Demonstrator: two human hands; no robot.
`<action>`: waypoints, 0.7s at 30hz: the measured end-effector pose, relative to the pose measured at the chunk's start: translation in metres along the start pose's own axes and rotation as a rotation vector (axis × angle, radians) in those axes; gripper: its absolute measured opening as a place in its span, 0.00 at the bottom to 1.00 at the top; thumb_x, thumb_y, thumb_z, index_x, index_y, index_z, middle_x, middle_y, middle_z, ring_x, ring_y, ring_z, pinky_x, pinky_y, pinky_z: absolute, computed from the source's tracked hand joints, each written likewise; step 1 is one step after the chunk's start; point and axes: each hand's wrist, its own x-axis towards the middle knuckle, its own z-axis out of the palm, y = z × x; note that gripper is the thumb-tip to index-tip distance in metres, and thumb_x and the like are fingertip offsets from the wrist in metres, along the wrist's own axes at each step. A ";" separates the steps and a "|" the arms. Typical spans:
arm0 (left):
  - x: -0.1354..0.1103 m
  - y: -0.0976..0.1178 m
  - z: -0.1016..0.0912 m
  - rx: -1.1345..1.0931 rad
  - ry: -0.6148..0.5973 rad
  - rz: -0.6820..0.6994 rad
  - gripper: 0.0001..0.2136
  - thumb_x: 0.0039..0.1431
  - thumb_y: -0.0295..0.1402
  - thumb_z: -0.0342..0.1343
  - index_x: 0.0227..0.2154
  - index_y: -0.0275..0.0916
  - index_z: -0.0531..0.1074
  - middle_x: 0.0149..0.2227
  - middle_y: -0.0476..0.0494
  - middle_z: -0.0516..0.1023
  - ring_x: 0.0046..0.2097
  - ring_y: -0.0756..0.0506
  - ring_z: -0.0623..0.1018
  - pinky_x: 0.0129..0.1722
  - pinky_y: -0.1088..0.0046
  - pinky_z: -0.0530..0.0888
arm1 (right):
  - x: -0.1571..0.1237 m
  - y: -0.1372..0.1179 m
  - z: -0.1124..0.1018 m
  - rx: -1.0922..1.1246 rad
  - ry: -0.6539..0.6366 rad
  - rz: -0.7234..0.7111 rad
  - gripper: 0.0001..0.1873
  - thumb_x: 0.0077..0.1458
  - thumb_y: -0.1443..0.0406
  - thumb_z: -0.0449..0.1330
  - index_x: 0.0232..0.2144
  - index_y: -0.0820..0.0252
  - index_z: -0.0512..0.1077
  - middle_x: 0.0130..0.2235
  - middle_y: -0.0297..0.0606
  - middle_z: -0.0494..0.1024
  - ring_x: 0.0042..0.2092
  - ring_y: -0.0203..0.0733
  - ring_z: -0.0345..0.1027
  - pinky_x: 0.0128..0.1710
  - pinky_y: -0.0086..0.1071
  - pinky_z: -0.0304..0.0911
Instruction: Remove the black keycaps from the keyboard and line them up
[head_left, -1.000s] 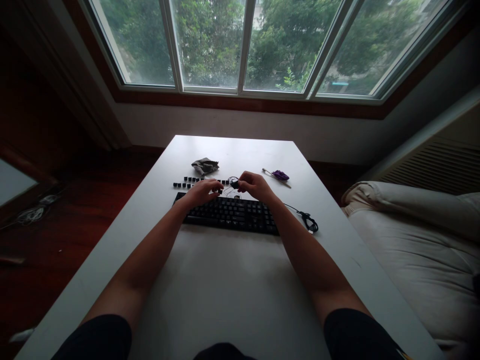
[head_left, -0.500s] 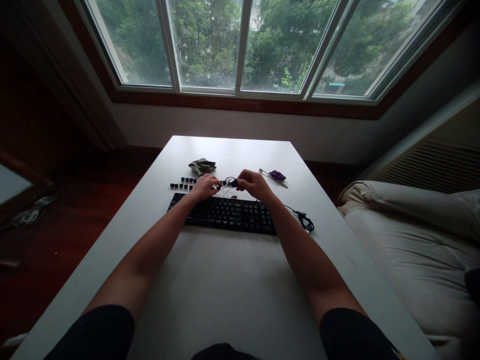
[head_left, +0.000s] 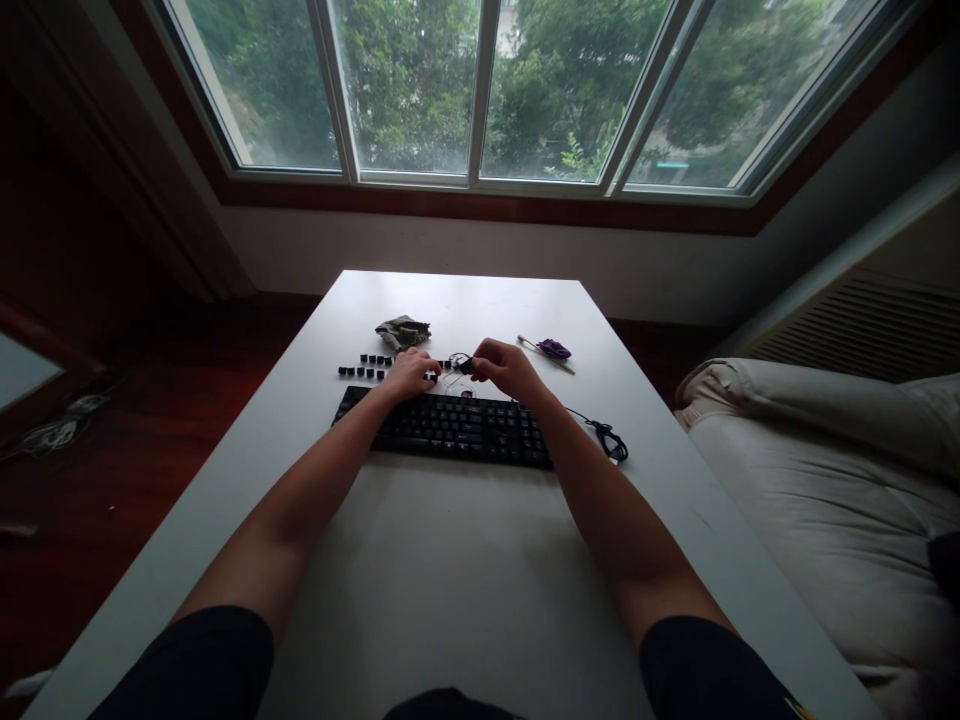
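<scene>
A black keyboard (head_left: pixel 457 430) lies across the white table, under my forearms. Beyond its back edge, several black keycaps (head_left: pixel 370 373) are set out in rows. My left hand (head_left: pixel 409 374) is low over the right part of these rows, fingers and thumb drawn together around a small black keycap (head_left: pixel 431 378) that they partly hide. In a pinch, my right hand (head_left: pixel 507 366) holds the black handle of what looks like a wire keycap puller (head_left: pixel 466 367). Its thin wires point left toward my left hand; their ends are hard to make out.
A crumpled grey-brown cloth (head_left: pixel 403 332) lies behind the keycaps. To the right are a thin light stick and a purple cloth (head_left: pixel 553 348). The coiled keyboard cable (head_left: pixel 611 440) rests at the keyboard's right end. A cream padded seat (head_left: pixel 817 480) stands beside the table (head_left: pixel 450 560).
Both hands stay in nearly the same place. The left fingers have drawn slightly closer together, and the black piece in my right hand has tilted a little.
</scene>
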 end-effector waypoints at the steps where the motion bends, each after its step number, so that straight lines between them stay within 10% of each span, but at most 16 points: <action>1: 0.000 0.000 0.000 -0.003 0.002 -0.004 0.12 0.54 0.33 0.62 0.43 0.47 0.81 0.47 0.42 0.79 0.49 0.36 0.70 0.51 0.58 0.66 | 0.000 0.001 0.000 0.001 -0.002 0.003 0.10 0.56 0.58 0.63 0.33 0.59 0.72 0.27 0.37 0.80 0.29 0.41 0.76 0.31 0.33 0.72; 21: -0.044 0.002 -0.024 -0.025 0.125 -0.069 0.13 0.60 0.32 0.59 0.47 0.45 0.79 0.48 0.41 0.78 0.51 0.37 0.72 0.53 0.58 0.69 | 0.003 0.015 0.018 -0.035 0.008 0.021 0.14 0.58 0.55 0.63 0.41 0.56 0.69 0.33 0.35 0.80 0.31 0.39 0.78 0.25 0.28 0.71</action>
